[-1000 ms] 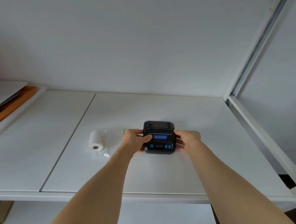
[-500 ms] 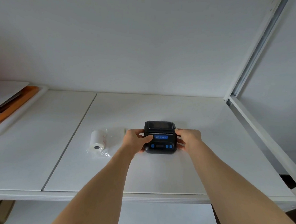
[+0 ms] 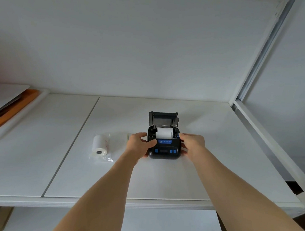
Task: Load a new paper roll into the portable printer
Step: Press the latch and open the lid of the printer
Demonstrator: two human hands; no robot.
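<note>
On the broad white worktop (image 3: 217,156), which runs back to a plain white wall (image 3: 135,42) and is split by a dark seam (image 3: 70,147) on its left part, a small black portable printer (image 3: 164,148) with blue buttons on its front panel sits near the middle. A white metal frame (image 3: 259,68) rises at the right rear corner and runs forward along the right edge. At the far left edge a white tray (image 3: 12,121) holds a slanting stack of orange and white flat sheets (image 3: 8,101). The printer's grey hinged lid (image 3: 163,119) stands open and upright at the back, and a white paper roll (image 3: 164,132) lies inside the open compartment. The left hand (image 3: 139,144) grips the printer's left side, its thumb curled over the front top edge beside the blue label. The right hand (image 3: 193,142) is at the printer's right side with its fingers bent toward a small blue part at the upper right corner; whether it grips the body or only touches it cannot be told. Well to the left of the printer, apart from both hands, a second white paper roll (image 3: 100,145) lies on its side on a crumpled clear plastic wrapper (image 3: 109,157), its hollow core facing the camera.
</note>
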